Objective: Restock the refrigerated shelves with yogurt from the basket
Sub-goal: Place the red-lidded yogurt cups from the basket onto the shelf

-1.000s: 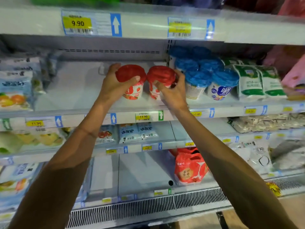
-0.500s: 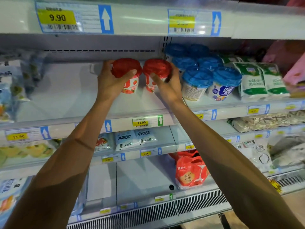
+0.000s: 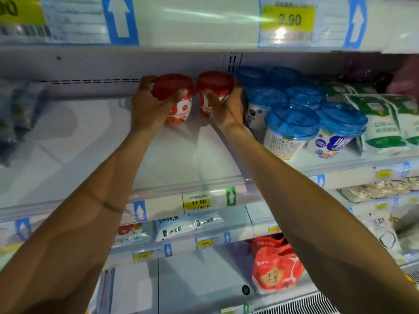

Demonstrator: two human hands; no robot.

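Upper price tag (image 3: 289, 19) reads 9.90, lower tag (image 3: 198, 202) 11.90.

Bare shelf (image 3: 74, 141) left of the red-lidded cups (image 3: 173, 87); blue-lidded cups (image 3: 292, 118) (tightly packed) block right.

A shop: chilled shelves (image 3: 172, 159) with price tags (image 3: 197, 202); stocked yogurt tubs (image 3: 292, 130).

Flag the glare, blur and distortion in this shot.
Head view: glare streaks the top shelf strip and a hot spot sits on the 9.90 tag; packets at the left edge are blurred; the wide lens bows the shelf lines; left hand, right hand and their red-lidded cups look sharper.
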